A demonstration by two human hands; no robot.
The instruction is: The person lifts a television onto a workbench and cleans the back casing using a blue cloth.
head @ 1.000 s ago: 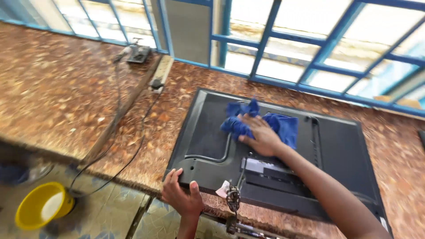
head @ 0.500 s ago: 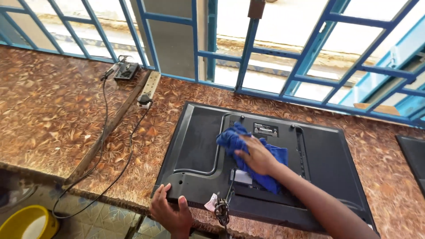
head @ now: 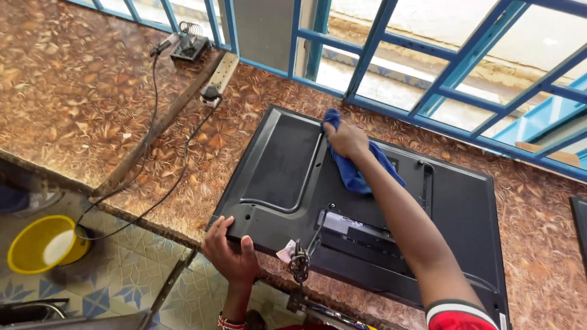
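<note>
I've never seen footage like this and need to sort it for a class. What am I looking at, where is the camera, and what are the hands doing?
The camera sits on a person's head and looks down at their own bare hands. A flat-screen television lies face down on a brown patterned counter. The right hand presses a blue cloth against the television's back. The left hand grips its near edge. A power strip with a black cable lies near the blue window bars; a yellow bucket stands on the tiled floor.
</note>
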